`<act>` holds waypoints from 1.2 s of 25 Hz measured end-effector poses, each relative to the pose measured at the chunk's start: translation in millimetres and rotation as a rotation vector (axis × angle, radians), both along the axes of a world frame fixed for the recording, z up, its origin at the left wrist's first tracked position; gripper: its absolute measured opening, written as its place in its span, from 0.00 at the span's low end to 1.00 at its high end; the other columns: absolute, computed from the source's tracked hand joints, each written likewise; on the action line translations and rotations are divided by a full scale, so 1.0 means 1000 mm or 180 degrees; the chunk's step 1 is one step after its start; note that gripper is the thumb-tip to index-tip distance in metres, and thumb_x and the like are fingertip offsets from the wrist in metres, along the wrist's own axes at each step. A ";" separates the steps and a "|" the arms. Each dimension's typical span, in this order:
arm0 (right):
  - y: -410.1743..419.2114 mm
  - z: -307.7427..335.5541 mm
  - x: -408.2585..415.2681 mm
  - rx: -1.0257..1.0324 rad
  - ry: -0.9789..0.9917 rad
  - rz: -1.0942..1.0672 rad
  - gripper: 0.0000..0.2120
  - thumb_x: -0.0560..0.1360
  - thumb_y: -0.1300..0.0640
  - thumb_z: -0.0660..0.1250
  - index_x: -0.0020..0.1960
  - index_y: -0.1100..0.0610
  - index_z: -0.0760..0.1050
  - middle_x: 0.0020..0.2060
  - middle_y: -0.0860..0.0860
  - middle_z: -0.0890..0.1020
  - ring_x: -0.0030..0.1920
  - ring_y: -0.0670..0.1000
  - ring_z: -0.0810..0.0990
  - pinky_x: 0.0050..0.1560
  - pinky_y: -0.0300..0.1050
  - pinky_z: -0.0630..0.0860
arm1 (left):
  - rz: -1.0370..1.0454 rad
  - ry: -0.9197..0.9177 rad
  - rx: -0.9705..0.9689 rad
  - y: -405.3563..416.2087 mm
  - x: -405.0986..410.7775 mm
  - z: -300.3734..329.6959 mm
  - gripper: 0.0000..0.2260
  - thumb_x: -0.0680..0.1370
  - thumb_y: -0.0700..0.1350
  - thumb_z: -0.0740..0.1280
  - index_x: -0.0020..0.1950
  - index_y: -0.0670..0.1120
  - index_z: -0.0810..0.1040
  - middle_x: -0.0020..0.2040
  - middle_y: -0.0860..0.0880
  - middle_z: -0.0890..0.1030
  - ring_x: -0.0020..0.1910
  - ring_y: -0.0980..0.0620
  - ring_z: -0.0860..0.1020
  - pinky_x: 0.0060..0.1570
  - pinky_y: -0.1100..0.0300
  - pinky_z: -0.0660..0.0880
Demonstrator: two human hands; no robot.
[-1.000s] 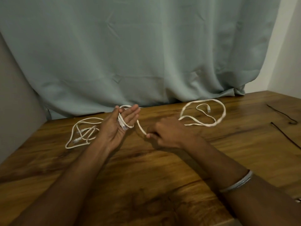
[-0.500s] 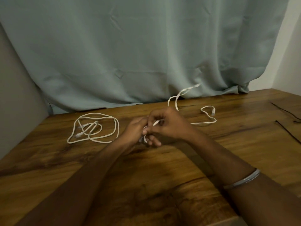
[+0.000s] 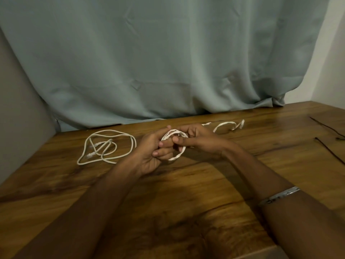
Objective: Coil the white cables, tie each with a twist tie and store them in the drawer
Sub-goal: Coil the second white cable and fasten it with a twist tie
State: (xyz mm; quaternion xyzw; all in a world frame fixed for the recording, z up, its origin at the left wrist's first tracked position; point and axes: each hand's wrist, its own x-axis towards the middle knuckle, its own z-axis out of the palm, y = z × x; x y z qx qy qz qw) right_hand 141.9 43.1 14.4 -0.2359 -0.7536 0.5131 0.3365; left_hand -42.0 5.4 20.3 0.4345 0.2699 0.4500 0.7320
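Two white cables on the table (image 3: pixel 186 212) here. The flat cable (image 3: pixel 176 144) is the one being worked on: it's a ribbon-like, slightly twisted cord, wound into a small round coil that sits between both hands just above the wood, mid-table. Its loose tail (image 3: pixel 226 125) snakes off to the far right, lying on the table in a couple of open curves near the curtain's hem.

The left hand (image 3: pixel 154 153) has its fingers curled, with the coil looped around them (looks like the index finger pokes straight through the ring). The right hand (image 3: pixel 197 140) is pinching the top of the coil between thumb and fingertips, other fingers bent in behind it. There's a thin silvery bangle (image 3: pixel 280 196) on the right forearm.

The second one, a round cable (image 3: pixel 106 146), is thinner and rounder in cross-section. It lies untouched to the left of the hands in a messy loose pile of several overlapping loops, with what look like clear plug ends in the middle (a bit blurry, so can't say for sure).

Over on the far right edge there are two thin dark strands (image 3: pixel 330 151), straight and wiry, lying flat and well apart from the cables.

The table is glossy brown wood with dark swirly grain. Behind it hangs a pale blue-green curtain (image 3: pixel 158 62), soft folds, bunched where it meets the table.
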 end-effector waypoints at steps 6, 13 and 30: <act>0.002 -0.002 0.003 -0.0038 0.0243 -0.0218 0.20 0.81 0.61 0.67 0.73 0.59 0.74 0.31 0.55 0.77 0.32 0.50 0.79 0.35 0.46 0.84 | 0.0465 0.0082 0.0190 0.002 0.002 -0.003 0.11 0.86 0.46 0.57 0.50 0.41 0.72 0.25 0.51 0.66 0.16 0.59 0.61 0.20 0.67 0.59; 0.004 -0.005 -0.001 0.0008 0.0505 -0.0402 0.10 0.80 0.58 0.69 0.58 0.57 0.72 0.29 0.55 0.77 0.29 0.49 0.79 0.30 0.41 0.75 | -0.0082 0.1036 0.0770 -0.006 -0.003 0.004 0.18 0.86 0.54 0.54 0.43 0.44 0.72 0.26 0.50 0.67 0.19 0.55 0.66 0.26 0.62 0.63; 0.021 -0.010 0.023 0.1281 -0.0620 -0.1375 0.11 0.83 0.53 0.67 0.47 0.58 0.82 0.27 0.48 0.78 0.28 0.47 0.75 0.35 0.44 0.72 | 0.1149 -0.0597 0.0665 0.012 -0.032 0.014 0.15 0.86 0.47 0.54 0.40 0.47 0.68 0.21 0.54 0.63 0.15 0.59 0.62 0.19 0.67 0.58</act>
